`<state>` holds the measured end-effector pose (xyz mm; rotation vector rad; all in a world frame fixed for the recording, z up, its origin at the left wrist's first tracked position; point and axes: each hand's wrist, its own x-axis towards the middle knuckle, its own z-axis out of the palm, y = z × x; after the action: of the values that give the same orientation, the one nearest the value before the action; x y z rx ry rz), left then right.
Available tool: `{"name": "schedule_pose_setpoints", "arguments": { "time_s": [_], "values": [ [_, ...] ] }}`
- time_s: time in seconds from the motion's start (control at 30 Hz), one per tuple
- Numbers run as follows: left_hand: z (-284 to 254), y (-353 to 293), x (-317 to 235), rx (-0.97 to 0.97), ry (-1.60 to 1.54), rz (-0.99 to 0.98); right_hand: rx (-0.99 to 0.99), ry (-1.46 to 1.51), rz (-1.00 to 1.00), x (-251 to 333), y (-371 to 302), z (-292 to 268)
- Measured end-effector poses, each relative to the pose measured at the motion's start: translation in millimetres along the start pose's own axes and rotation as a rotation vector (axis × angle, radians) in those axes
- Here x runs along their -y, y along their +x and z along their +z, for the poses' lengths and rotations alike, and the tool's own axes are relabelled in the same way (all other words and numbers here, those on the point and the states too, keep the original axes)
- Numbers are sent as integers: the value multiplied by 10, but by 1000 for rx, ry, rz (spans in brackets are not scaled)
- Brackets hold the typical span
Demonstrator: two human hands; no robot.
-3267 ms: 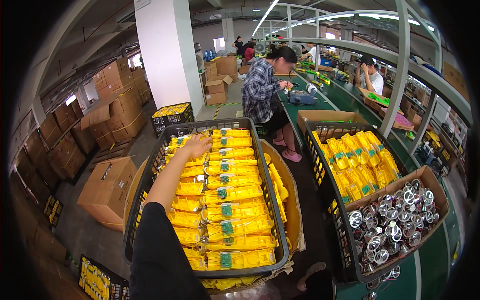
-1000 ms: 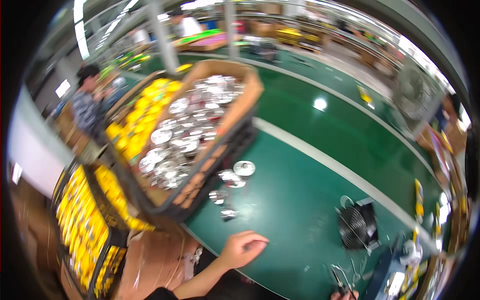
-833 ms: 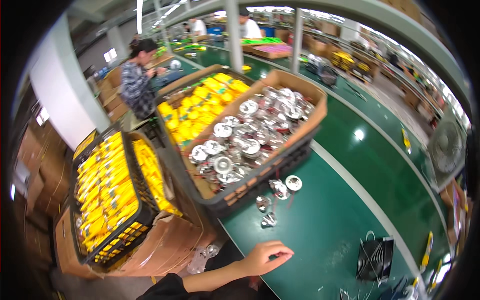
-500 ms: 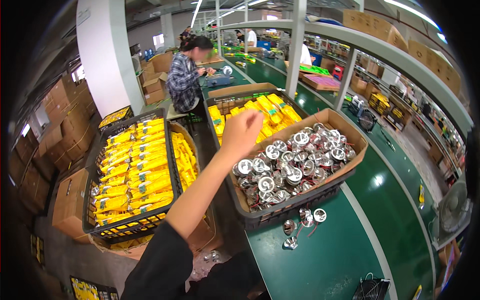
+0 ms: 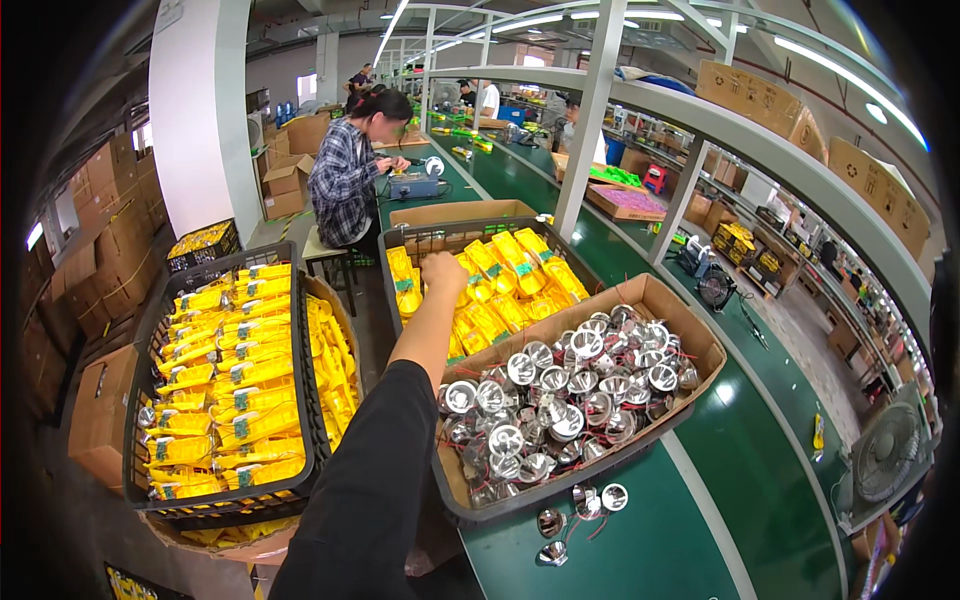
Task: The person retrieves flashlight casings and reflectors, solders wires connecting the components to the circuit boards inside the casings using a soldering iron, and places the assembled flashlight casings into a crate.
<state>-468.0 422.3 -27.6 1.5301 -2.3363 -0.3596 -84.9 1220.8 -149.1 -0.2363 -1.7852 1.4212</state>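
Note:
My left hand (image 5: 442,273), on a dark-sleeved arm, reaches forward over the black crate (image 5: 385,262) of yellow plastic casings (image 5: 515,270). Its fingers are curled down and closed at the casings near the crate's left side; what they hold, if anything, is hidden. Several casings carry small green boards. Just nearer, a cardboard tray (image 5: 690,300) in a black crate is heaped with shiny silver reflector cups (image 5: 565,420) with thin red wires. My right hand is out of view.
At left, a black crate (image 5: 310,400) holds rows of yellow casings, above a carton of more. Several loose reflector cups (image 5: 552,553) lie on the green bench (image 5: 640,540). A fan (image 5: 888,455) stands at right. Ahead, a seated person (image 5: 350,180) works at the bench; a white post (image 5: 595,120) rises beyond the crates.
My left hand has moved forward and down, from above the reflector tray's edge to the yellow casings in the far crate. The whole view has shifted.

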Motion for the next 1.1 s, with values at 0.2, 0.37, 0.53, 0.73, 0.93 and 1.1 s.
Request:
{"name": "schedule_pose_setpoints", "arguments": {
  "time_s": [0.2, 0.37, 0.53, 0.73, 0.93, 1.1],
  "values": [
    [159, -85, -341, 221, 57, -235, -57, 43, 71, -52, 12, 84],
    [293, 4, -380, 158, -196, -296, -106, 55, 148, -53, -5, 74],
    [249, 305, -25, 346, -150, -26, -124, 93, 238, -137, 13, -26],
    [306, 304, 167, 280, -679, -177, -179, 172, 338, -223, 23, -59],
    [-66, 289, -30, 403, -1178, -316, -244, 236, 454, -185, -19, -307],
    [-873, -591, -253, 327, -1383, -41, -149, 72, 357, -435, -39, -409]
  ]
}}
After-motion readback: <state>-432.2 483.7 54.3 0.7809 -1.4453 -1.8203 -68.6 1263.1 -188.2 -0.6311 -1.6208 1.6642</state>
